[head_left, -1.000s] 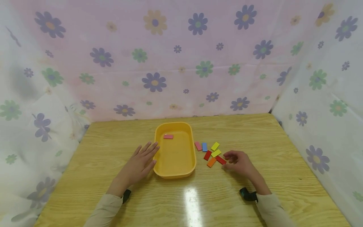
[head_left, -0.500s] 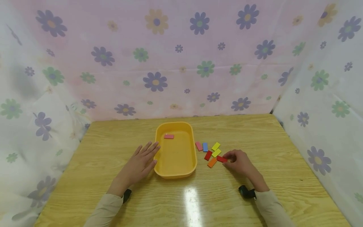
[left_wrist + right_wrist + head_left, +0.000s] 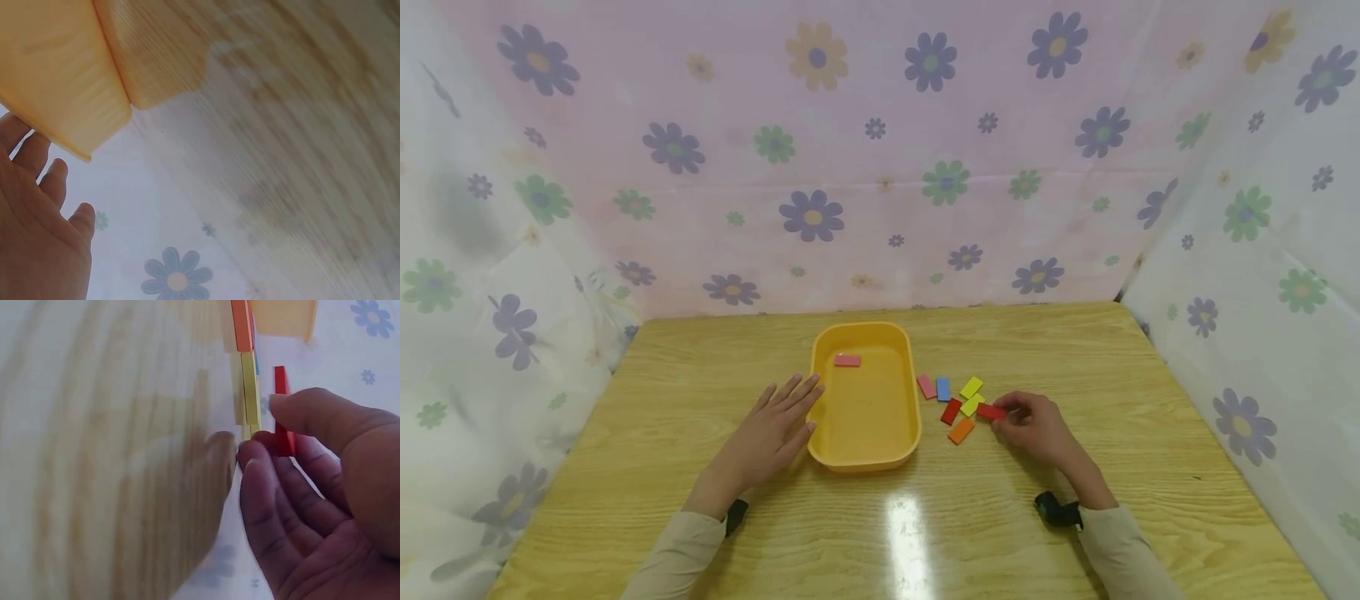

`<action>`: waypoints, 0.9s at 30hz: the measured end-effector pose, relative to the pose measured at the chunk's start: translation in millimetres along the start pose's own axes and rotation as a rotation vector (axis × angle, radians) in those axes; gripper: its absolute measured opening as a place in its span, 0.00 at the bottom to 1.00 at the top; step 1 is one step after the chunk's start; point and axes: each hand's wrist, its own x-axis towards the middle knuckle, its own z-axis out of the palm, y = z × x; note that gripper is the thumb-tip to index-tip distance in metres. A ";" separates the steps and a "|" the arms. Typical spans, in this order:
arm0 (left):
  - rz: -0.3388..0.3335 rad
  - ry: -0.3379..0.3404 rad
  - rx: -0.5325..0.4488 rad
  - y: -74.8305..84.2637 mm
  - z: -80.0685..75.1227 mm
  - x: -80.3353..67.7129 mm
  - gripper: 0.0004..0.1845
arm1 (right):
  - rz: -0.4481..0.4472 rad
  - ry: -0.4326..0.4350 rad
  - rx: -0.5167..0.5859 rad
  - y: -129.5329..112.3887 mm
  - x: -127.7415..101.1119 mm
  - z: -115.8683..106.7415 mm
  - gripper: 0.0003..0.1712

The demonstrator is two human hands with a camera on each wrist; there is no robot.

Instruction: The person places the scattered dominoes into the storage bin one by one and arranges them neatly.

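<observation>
Your right hand (image 3: 1033,425) now pinches the red tile (image 3: 991,411), lifted off the table (image 3: 1075,350). Your left hand (image 3: 771,433) stays flat, fingers relaxed, beside the yellow tray (image 3: 820,367).

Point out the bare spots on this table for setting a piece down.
Bare wood: the far strip behind the yellow tray, the near edge between the sleeves, and the table right of the right hand. Crowded: the tiles between tray and right hand, which pinches a red tile. The left hand rests by the tray.
</observation>
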 end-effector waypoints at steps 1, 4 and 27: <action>0.005 0.007 -0.001 -0.1 0.0 -0.1 0.32 | 0.001 0.010 0.007 -0.7 -0.1 0.3 0.11; 0.013 0.025 0.000 -0.9 1.0 -0.3 0.31 | -0.001 0.043 0.037 -1.8 -0.1 1.4 0.11; 0.001 -0.004 -0.014 -0.7 -0.2 -1.0 0.32 | -0.130 0.114 0.416 -10.3 3.4 10.3 0.17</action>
